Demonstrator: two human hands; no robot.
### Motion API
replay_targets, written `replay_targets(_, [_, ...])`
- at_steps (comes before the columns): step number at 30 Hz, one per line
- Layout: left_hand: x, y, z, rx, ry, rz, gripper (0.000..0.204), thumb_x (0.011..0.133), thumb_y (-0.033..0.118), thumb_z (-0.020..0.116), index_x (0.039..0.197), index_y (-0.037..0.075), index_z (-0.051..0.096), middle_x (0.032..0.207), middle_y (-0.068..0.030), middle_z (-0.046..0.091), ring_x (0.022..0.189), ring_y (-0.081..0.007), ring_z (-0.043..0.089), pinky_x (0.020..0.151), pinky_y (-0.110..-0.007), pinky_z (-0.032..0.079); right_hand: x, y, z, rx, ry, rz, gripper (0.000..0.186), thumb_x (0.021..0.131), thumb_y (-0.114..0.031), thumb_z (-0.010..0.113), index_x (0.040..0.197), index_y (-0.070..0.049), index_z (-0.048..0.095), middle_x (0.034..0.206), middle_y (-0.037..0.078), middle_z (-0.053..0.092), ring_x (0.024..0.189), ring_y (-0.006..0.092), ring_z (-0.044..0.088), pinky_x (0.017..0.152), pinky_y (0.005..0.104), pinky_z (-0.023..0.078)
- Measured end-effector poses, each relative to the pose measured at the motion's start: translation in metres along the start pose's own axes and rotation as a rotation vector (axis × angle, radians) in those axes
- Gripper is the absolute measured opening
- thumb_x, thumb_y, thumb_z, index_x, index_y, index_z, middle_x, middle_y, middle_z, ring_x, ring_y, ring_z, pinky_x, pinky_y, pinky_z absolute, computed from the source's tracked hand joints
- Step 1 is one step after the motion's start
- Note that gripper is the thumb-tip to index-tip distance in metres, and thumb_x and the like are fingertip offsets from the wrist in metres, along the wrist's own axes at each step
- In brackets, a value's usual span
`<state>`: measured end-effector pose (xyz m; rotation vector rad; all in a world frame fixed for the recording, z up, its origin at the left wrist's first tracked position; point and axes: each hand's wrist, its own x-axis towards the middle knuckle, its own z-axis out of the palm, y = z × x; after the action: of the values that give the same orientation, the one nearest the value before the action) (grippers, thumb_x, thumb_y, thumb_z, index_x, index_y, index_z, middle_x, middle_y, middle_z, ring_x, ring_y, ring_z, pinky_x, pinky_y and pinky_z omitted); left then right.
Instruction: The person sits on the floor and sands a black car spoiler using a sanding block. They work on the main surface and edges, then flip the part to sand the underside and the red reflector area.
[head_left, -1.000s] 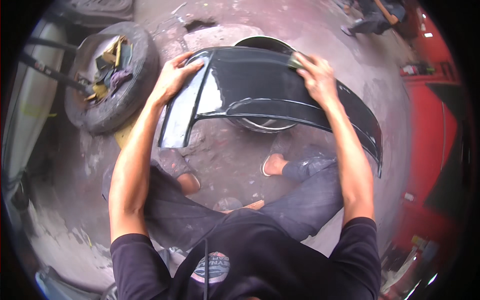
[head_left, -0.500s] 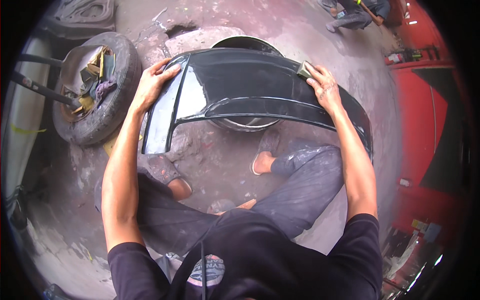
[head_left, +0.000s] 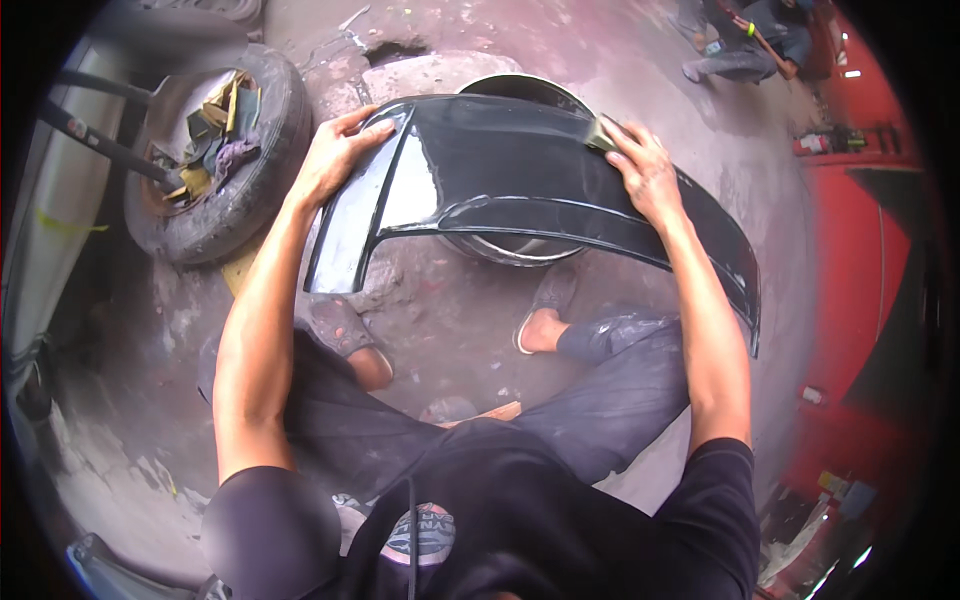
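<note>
A long, curved black car body panel (head_left: 510, 160) lies across a round metal basin (head_left: 528, 92), which shows behind and below it. A pale, reflective patch covers part of the panel's left side. My left hand (head_left: 340, 158) grips the panel's upper left corner, thumb on top and fingers over the far edge. My right hand (head_left: 648, 172) is closed round a small greenish-grey sanding block (head_left: 600, 135), held against the panel near its far edge. The block is slightly blurred.
To the left lies a tyre (head_left: 285, 150) with scraps of paper and cloth in its wheel. My feet in clogs (head_left: 343, 325) stand under the panel. A red vehicle (head_left: 850, 260) is on the right. Another person (head_left: 745, 45) sits at the far right, holding a stick-like thing.
My right hand has moved the sanding block leftward along the panel. My left hand keeps its grip on the corner. The whole view has shifted a little.
</note>
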<state>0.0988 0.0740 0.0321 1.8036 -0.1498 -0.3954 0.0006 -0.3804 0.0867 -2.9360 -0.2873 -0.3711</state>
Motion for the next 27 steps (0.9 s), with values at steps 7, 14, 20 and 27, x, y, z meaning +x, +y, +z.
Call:
replay_targets(7, [-0.007, 0.019, 0.008, -0.007, -0.002, -0.051, 0.077, 0.09, 0.04, 0.08, 0.149, -0.005, 0.059, 0.121, -0.0181, 0.075, 0.103, -0.0191, 0.072, 0.096, -0.029, 0.054, 0.094, -0.181, 0.075, 0.064, 0.098, -0.267, 0.049, 0.092, -0.019, 0.076, 0.14, -0.028, 0.069, 0.13, 0.017, 0.068, 0.12, 0.0365, 0.065, 0.103, 0.0477, 0.054])
replay_targets(14, [0.0, -0.008, -0.002, 0.005, 0.034, -0.026, 0.079, 0.089, 0.045, 0.081, 0.15, -0.002, 0.059, 0.133, -0.0301, 0.068, 0.118, -0.027, 0.069, 0.102, -0.036, 0.053, 0.031, -0.039, 0.019, 0.004, 0.032, -0.121, 0.048, 0.096, -0.019, 0.073, 0.143, -0.029, 0.069, 0.132, 0.018, 0.069, 0.123, 0.0359, 0.065, 0.105, 0.0479, 0.053])
replay_targets(20, [0.0, 0.015, 0.009, 0.005, -0.003, -0.007, 0.073, 0.092, 0.044, 0.077, 0.148, -0.001, 0.062, 0.125, -0.0207, 0.074, 0.111, -0.0226, 0.07, 0.1, -0.033, 0.052, 0.061, -0.118, 0.046, 0.021, 0.113, -0.179, 0.047, 0.093, -0.018, 0.076, 0.139, -0.023, 0.071, 0.132, 0.022, 0.068, 0.121, 0.0413, 0.064, 0.106, 0.0501, 0.052])
replay_targets(27, [-0.009, 0.001, -0.001, -0.011, -0.005, -0.026, 0.067, 0.095, 0.04, 0.075, 0.147, -0.001, 0.062, 0.128, -0.02, 0.073, 0.111, -0.0205, 0.069, 0.099, -0.032, 0.052, 0.041, -0.096, 0.03, 0.059, 0.042, -0.252, 0.054, 0.092, -0.019, 0.076, 0.145, -0.025, 0.066, 0.134, 0.022, 0.067, 0.121, 0.0413, 0.066, 0.106, 0.0497, 0.053])
